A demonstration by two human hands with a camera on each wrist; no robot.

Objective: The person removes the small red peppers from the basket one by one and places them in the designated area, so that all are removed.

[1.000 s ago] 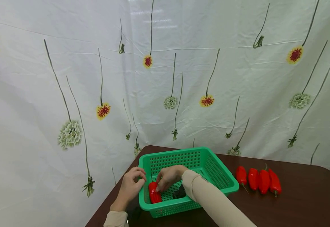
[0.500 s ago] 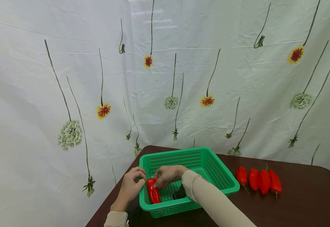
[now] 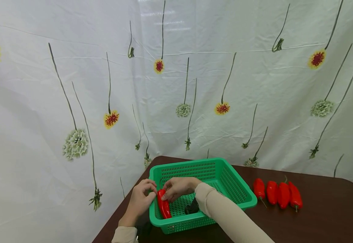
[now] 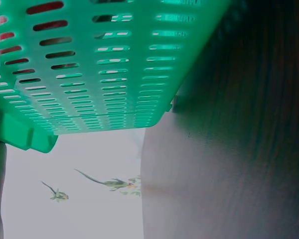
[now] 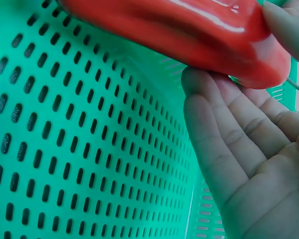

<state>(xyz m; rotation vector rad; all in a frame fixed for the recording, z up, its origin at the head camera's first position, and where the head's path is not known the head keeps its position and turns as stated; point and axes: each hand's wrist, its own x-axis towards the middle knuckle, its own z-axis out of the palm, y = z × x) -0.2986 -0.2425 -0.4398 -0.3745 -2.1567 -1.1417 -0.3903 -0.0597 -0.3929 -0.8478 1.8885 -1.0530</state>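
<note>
A glossy red pepper (image 3: 164, 204) stands at a slant in the left end of a green plastic basket (image 3: 200, 220). My right hand (image 3: 178, 189) reaches down into the basket and pinches its upper end; in the right wrist view the thumb is on one side of the pepper (image 5: 209, 37) and the fingertips (image 5: 197, 82) are underneath, with a thin stem showing beyond. With bent fingers, my left hand (image 3: 140, 199) grips the basket's left rim. From the left wrist, mostly the slotted basket wall (image 4: 89, 64) shows, that hand being nearly out of frame.
A dark, crumpled-looking object (image 3: 191, 206) lies on the basket floor, partly behind the right sleeve. Several red peppers (image 3: 283, 195) lie in a row on the dark brown table (image 3: 325, 206), right of the basket. A flower-printed white cloth (image 3: 207, 128) hangs behind the table.
The pepper has shifted left toward the basket's left wall and tilted more upright, with my right hand moving along with it. My left hand has kept its place at the rim.
</note>
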